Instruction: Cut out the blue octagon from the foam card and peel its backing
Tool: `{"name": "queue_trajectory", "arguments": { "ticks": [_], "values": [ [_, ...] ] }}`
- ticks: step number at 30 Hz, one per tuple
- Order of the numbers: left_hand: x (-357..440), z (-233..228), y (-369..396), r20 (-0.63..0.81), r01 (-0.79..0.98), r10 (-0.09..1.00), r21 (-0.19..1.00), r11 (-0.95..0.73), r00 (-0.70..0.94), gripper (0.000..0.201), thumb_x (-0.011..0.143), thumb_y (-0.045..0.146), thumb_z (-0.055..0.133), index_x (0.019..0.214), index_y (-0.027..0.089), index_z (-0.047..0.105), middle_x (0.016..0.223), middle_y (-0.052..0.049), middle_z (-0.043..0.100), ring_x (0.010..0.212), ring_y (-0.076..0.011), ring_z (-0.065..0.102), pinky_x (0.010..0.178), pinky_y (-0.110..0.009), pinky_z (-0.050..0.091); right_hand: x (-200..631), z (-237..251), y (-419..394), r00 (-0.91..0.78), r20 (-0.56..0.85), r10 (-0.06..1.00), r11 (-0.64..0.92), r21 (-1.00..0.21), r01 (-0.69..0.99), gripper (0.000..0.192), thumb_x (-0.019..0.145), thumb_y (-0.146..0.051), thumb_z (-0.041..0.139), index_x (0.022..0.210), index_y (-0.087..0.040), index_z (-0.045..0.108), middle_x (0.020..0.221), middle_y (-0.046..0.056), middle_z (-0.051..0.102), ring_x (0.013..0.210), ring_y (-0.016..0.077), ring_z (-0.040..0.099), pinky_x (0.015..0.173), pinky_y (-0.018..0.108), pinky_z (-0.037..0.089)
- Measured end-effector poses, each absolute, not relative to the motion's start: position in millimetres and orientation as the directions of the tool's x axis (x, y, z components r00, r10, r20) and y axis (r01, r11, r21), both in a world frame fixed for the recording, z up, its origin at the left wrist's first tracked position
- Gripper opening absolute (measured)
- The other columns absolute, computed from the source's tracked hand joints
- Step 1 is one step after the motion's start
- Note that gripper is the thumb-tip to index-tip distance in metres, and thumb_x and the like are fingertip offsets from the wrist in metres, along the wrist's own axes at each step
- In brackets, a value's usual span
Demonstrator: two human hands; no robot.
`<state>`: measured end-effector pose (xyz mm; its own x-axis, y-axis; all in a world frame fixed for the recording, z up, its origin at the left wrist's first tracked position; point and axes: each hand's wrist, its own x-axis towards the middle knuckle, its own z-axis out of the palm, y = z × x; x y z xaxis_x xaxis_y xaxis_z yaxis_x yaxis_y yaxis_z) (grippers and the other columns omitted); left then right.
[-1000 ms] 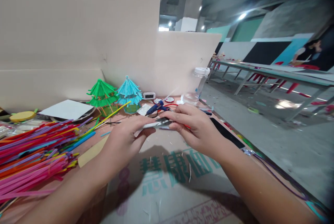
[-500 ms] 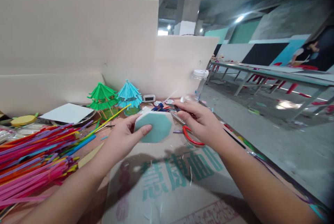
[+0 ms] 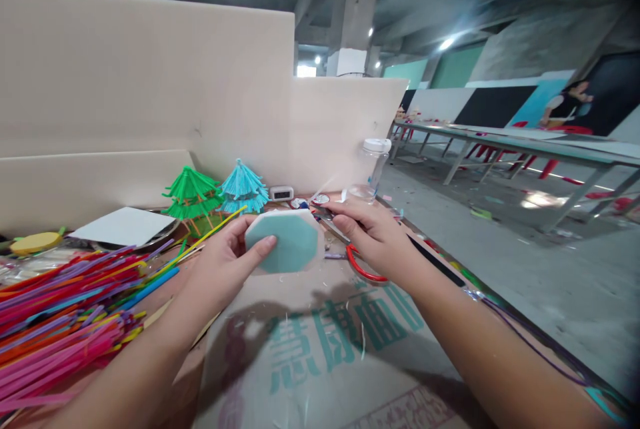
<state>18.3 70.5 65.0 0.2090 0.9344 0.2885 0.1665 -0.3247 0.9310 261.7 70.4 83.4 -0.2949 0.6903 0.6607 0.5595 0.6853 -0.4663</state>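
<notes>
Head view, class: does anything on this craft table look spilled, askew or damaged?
Nothing looks damaged. The left hand holds a teal octagon piece upright; the right hand holds red-handled scissors. The coloured straws lie in a loose, fanned heap, and small white scraps dot the cardboard sheet.
</notes>
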Motion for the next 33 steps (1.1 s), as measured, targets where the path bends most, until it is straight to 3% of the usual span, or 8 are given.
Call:
{"name": "queue_trajectory", "arguments": {
  "ticks": [15, 25, 29, 33],
  "values": [
    [12.5, 66.2, 65.0, 0.406, 0.415, 0.883, 0.780, -0.469, 0.235, 0.016, 0.087, 0.033, 0.058, 0.097, 0.021, 0.058, 0.079, 0.002, 0.056, 0.068, -0.0136, 0.052, 0.059, -0.022, 0.040, 262.0, 88.0, 61.8, -0.391, 0.613, 0.686, 0.683, -0.360, 0.635, 0.033, 0.098, -0.032, 0.047, 0.123, -0.023, 0.065, 0.106, 0.006, 0.072, 0.097, 0.0199, 0.063, 0.083, 0.035, 0.048],
    [14.1, 65.4, 68.4, 0.432, 0.394, 0.868, 0.774, -0.496, 0.243, 0.009, 0.086, 0.028, 0.059, 0.092, 0.022, 0.057, 0.077, 0.003, 0.058, 0.068, -0.0127, 0.055, 0.056, -0.021, 0.040, 262.4, 88.9, 62.0, -0.387, 0.645, 0.659, 0.708, -0.357, 0.610, 0.031, 0.098, -0.031, 0.047, 0.120, -0.024, 0.067, 0.105, 0.007, 0.072, 0.097, 0.0197, 0.063, 0.084, 0.034, 0.048],
    [12.5, 62.9, 68.1, 0.492, 0.500, 0.827, 0.662, -0.558, 0.272, 0.009, 0.087, 0.027, 0.059, 0.095, 0.024, 0.063, 0.077, 0.004, 0.065, 0.068, -0.0134, 0.060, 0.059, -0.023, 0.042, 262.8, 96.6, 56.1, -0.335, 0.642, 0.689, 0.686, -0.430, 0.587, 0.028, 0.091, -0.029, 0.057, 0.116, -0.022, 0.067, 0.111, 0.008, 0.071, 0.099, 0.0205, 0.064, 0.084, 0.034, 0.049],
    [13.2, 55.9, 66.8, 0.638, 0.534, 0.683, 0.461, -0.709, 0.355, 0.018, 0.088, 0.021, 0.061, 0.103, 0.027, 0.066, 0.098, 0.001, 0.073, 0.089, -0.0178, 0.067, 0.078, -0.028, 0.048, 251.8, 93.5, 49.5, -0.371, 0.615, 0.696, 0.695, -0.450, 0.561, 0.028, 0.084, -0.016, 0.061, 0.111, -0.022, 0.069, 0.104, 0.004, 0.074, 0.090, 0.0171, 0.066, 0.077, 0.029, 0.050]
  ]
}}
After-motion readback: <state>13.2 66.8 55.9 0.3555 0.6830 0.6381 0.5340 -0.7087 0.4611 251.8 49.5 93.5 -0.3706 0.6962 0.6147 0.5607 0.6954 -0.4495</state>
